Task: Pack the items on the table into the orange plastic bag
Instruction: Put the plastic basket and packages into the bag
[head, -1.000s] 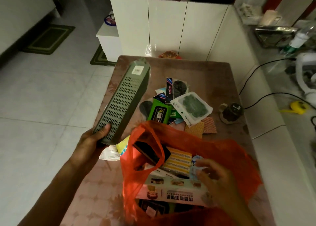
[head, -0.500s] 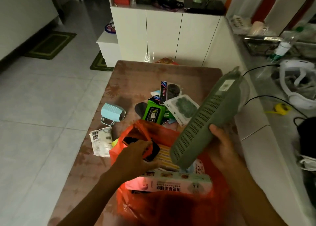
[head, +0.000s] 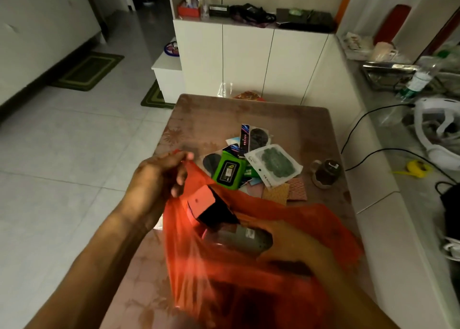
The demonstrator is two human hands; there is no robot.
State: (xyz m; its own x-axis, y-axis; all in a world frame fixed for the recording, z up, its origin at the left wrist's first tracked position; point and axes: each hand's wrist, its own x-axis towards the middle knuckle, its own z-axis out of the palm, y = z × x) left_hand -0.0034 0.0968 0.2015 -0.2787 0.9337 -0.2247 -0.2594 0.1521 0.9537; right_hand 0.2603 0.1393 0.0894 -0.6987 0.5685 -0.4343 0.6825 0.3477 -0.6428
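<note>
Lying crosswise in orange bag (head: 249, 291), green basket (head: 239, 237) — label up, right hand (head: 293, 244) gripping

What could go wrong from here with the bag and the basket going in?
1. The long grey-green perforated plastic basket, pushed in by the right hand, may snag or tear the thin orange plastic bag.
2. The left hand pinches only one edge of the bag; if it slips, the mouth could collapse.
3. The bag already looks crowded, so the green rectangular wipes packet may not fit.

The orange bag (head: 189, 261) is thin, translucent plastic film (crinkled where gathered). The table (head: 219, 114) has a glossy brown patterned covering; a green packet (head: 227, 171) looks shiny.
</note>
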